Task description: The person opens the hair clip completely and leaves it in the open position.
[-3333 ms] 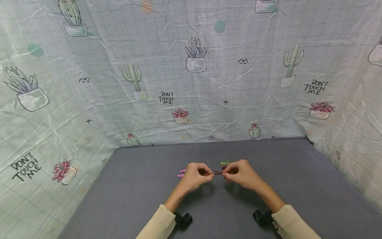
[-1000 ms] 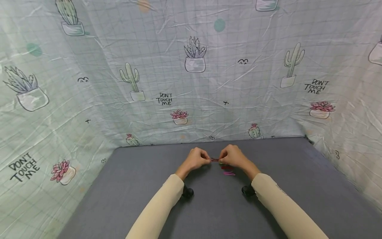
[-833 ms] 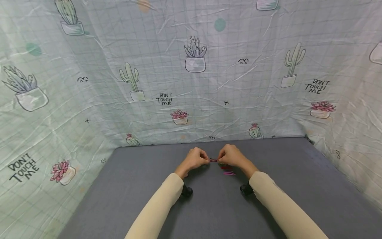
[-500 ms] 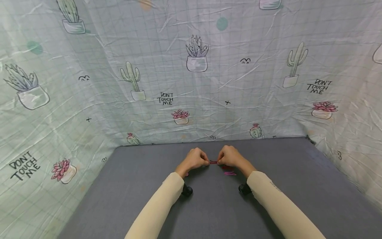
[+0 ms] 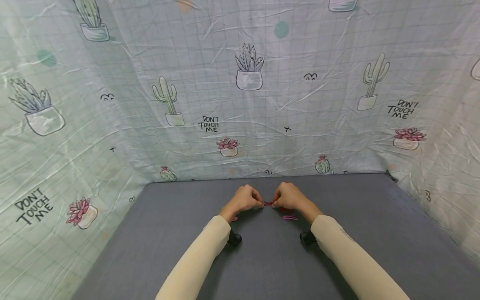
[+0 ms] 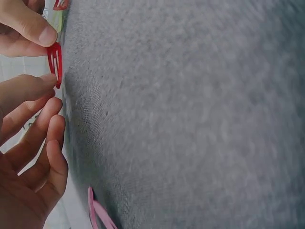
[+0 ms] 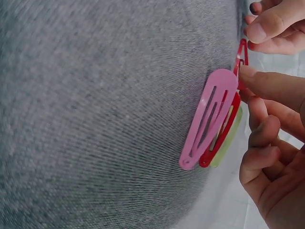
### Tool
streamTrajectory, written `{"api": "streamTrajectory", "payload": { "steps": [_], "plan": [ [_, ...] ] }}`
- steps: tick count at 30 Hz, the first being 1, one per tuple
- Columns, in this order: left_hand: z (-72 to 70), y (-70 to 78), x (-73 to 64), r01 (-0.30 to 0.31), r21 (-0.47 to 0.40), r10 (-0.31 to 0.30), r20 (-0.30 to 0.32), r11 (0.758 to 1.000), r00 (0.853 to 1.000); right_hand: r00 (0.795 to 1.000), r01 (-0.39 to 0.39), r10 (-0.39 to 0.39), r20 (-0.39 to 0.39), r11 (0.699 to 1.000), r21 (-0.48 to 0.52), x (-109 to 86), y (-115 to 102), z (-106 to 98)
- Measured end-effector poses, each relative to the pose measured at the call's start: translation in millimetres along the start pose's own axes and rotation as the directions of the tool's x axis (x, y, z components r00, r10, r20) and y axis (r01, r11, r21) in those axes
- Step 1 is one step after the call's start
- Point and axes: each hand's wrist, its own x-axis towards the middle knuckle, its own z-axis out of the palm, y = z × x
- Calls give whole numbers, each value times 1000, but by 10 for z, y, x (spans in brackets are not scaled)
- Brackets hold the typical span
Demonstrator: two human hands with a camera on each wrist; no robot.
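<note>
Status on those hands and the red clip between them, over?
Left hand and right hand: pinching opposite ends of red clip. Pink clip, second red clip, green clip: beside right hand. No obstruction seen between hands.

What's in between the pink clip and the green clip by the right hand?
A red clip lies between the pink clip and green clip; the right wrist view shows it.

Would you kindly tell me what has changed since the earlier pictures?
The left hand and right hand have moved forward over the table, carrying the red clip, which looks less splayed. A pink clip near the right hand has come into view. Both hands still pinch the red clip.
</note>
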Motion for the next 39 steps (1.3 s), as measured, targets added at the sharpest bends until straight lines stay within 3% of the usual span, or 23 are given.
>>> {"api": "streamTrajectory", "payload": {
  "steps": [8, 19, 30, 39],
  "plan": [
    [-123, -130, -116, -13, -84, 11, -25, 996, 1000, 999, 51, -50, -18, 997, 66, -8, -95, -13],
    [-376, -323, -411, -33, -169, 21, -70, 985, 997, 995, 96, -92, -30, 978, 184, 26, -413, 75],
    [-530, -477, -718, -54, -143, 44, -75, 988, 996, 986, 168, -163, -39, 953, 251, 27, -651, 321],
    [-537, -584, -826, -43, -139, 35, -62, 989, 997, 982, 186, -186, -28, 938, 292, 52, -748, 538]
  ]
}}
